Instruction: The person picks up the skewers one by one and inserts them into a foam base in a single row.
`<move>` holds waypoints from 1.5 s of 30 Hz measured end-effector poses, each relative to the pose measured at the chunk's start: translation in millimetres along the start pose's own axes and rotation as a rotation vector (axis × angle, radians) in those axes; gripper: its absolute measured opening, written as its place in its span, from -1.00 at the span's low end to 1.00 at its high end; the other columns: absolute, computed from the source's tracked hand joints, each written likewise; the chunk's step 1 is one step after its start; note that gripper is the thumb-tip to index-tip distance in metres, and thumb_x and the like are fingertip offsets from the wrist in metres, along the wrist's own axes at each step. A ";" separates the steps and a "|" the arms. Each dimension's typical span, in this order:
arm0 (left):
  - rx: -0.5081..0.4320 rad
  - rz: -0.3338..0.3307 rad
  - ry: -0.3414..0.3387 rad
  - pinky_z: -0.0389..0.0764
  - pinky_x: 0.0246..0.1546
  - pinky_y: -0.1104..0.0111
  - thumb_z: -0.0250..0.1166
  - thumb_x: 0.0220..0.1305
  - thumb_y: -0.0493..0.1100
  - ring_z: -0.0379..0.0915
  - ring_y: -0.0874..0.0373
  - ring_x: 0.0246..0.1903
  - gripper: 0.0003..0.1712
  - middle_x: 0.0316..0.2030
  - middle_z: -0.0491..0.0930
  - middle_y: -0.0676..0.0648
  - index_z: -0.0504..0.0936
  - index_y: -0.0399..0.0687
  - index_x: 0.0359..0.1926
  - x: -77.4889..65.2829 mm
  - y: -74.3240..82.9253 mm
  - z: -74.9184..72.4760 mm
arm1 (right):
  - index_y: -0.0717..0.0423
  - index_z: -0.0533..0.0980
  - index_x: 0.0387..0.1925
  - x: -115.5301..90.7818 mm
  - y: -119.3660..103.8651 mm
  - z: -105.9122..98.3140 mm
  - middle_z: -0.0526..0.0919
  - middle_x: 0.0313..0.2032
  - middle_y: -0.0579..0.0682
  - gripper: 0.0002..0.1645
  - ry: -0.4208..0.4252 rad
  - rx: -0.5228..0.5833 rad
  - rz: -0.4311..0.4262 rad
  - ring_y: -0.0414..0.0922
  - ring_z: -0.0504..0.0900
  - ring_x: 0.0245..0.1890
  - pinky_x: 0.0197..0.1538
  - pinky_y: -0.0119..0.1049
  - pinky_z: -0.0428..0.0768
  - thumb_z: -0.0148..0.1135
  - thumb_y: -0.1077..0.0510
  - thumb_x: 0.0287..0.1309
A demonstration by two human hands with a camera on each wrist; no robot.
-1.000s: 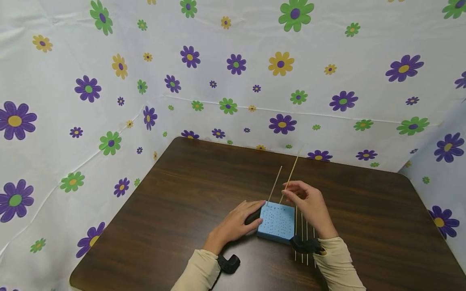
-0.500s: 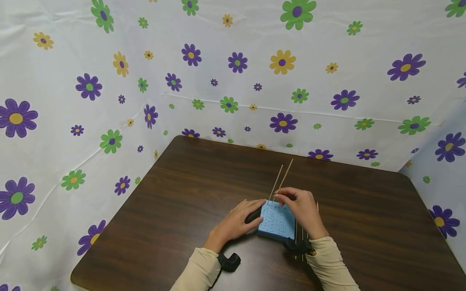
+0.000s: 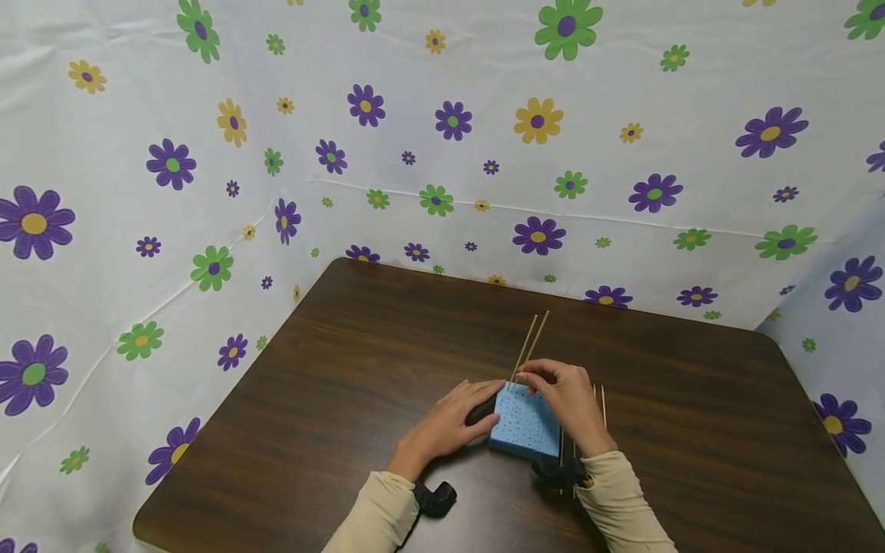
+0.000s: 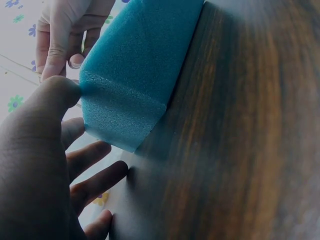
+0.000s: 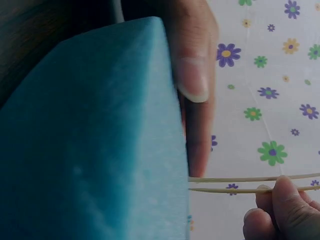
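Note:
A blue foam block (image 3: 524, 426) dotted with small holes lies on the table. My left hand (image 3: 449, 418) rests against its left side, index fingertip by the far corner and thumb along the top edge, the other fingers spread toward the table. A thin wooden stick (image 3: 525, 344) stands in the block's far-left corner. Close beside it, my right hand (image 3: 563, 395) pinches a second thin wooden stick (image 3: 539, 334) between thumb and fingers, low on its length. In the right wrist view both sticks run from the foam's top face, nearly parallel.
Several more thin sticks (image 3: 604, 407) lie on the dark wooden table (image 3: 387, 330) to the block's right, partly hidden under my right arm. Flower-printed white cloth (image 3: 415, 138) walls off the table's back and sides. A black wrist camera (image 3: 435, 499) sits on my left wrist.
My right hand has moved left with its stick, bringing it beside the standing one. The held stick's top is lower now. The left hand and block have stayed in place.

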State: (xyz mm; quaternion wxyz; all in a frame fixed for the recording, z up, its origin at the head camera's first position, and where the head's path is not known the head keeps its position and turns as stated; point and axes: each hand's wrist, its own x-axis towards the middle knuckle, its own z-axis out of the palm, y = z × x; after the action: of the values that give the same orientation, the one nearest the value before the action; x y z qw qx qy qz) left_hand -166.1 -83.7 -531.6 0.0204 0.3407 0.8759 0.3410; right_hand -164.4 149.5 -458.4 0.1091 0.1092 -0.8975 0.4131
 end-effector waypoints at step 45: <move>-0.004 0.000 0.004 0.11 0.65 -0.04 0.04 0.61 0.23 0.22 0.09 0.56 -0.29 0.54 0.34 0.08 0.20 0.19 0.64 0.3 1.4 0.6 | 0.11 0.76 -0.19 0.0 0.9 4.1 0.80 -0.39 -0.03 -0.88 -0.069 -0.098 0.004 -0.20 0.64 -0.53 -0.36 -0.45 0.51 0.41 0.15 0.32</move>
State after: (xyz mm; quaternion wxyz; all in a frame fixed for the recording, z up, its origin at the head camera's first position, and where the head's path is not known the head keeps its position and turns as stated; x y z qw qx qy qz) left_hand -165.3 -82.4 -531.2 0.0195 0.3402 0.8752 0.3435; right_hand -165.0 146.8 -461.7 0.0823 0.1163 -0.9200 0.3650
